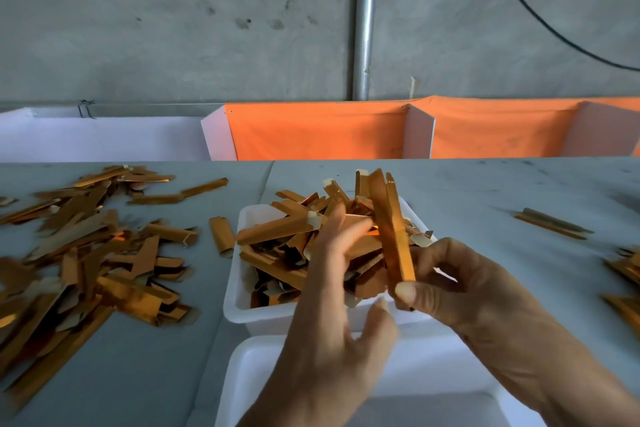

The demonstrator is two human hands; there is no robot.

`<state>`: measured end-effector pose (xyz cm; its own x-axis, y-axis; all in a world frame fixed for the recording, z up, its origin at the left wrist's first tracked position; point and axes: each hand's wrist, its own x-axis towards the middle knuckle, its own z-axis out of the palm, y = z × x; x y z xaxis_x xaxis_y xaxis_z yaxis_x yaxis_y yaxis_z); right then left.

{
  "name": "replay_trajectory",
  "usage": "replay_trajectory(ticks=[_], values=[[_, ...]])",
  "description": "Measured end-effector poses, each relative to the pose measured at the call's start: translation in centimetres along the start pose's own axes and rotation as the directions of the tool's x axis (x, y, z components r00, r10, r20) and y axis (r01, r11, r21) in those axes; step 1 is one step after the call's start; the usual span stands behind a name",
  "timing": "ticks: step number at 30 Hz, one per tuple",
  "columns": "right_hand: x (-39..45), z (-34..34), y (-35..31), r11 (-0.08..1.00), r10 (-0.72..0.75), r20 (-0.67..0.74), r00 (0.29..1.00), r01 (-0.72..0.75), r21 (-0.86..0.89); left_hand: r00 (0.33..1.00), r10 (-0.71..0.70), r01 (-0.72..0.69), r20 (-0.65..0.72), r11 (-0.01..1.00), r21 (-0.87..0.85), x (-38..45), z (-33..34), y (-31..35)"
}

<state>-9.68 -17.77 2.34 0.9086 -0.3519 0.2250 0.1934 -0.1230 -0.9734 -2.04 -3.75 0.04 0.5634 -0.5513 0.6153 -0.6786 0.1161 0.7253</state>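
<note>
Strip (393, 232) of gold card, pinched at its lower end by right hand (464, 288), thumb in front, fingers curled behind. Raised over tray (231, 298) heaped with like pieces. Long axis nearly upright, top leaning a little left and away.

Left hand (329, 315) open, fingers straight and blurred, holding nothing. Just left of strip's middle; cannot tell whether fingertips touch it. Nearer of the two to the free upper length, so probably the one to take or fold it: a short reach rightward, across the width rather than along the length.

Second tray (263, 364), white, below both wrists. Pile (86, 253) of gold pieces spread on table (485, 191) to the left. Loose strips (550, 224) well apart to the right.
</note>
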Motion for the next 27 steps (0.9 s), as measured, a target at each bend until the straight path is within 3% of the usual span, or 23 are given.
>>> replay_trajectory(ticks=[1,4,6,8,11,14,16,20,27], values=[[-0.1,0.6,-1.3,0.997,0.073,0.073,0.995,-0.074,0.004,0.997,-0.065,0.058,-0.040,0.988,-0.146,0.1,0.0,-0.2],[-0.3,1.8,0.2,0.986,0.099,0.016,0.995,-0.096,-0.137,0.965,-0.246,0.176,-0.093,0.868,-0.464,0.7,-0.2,-0.3],[-0.1,2.1,0.6,0.941,0.070,-0.029,0.997,-0.075,-0.331,0.950,-0.281,0.185,-0.138,0.859,-0.477,0.9,0.0,-0.9],[-0.5,3.3,0.9,0.908,-0.006,0.013,1.000,0.011,-0.418,0.949,-0.280,0.179,-0.142,0.854,-0.488,0.8,-0.3,-1.0],[-0.6,3.1,0.2,0.924,-0.122,0.008,0.992,0.117,-0.365,0.966,-0.245,0.183,-0.083,0.874,-0.450,0.5,-0.8,-1.2],[-0.4,1.9,-1.0,0.964,-0.200,-0.159,0.967,0.165,-0.211,0.985,-0.172,0.161,-0.008,0.940,-0.301,0.2,-1.0,-1.1],[-0.2,1.2,-1.6,0.968,-0.217,-0.194,0.957,0.186,-0.167,0.986,-0.159,0.167,0.056,0.967,-0.194,0.1,-0.9,-0.9],[-0.1,0.5,-1.7,0.979,-0.179,-0.122,0.976,0.163,-0.125,0.991,-0.101,0.098,0.093,0.995,0.036,-0.1,-0.6,-0.4],[-0.1,-0.3,-1.8,0.992,-0.056,-0.011,0.998,0.055,-0.110,0.984,-0.114,0.109,0.139,0.993,0.047,0.3,-1.1,0.2]])
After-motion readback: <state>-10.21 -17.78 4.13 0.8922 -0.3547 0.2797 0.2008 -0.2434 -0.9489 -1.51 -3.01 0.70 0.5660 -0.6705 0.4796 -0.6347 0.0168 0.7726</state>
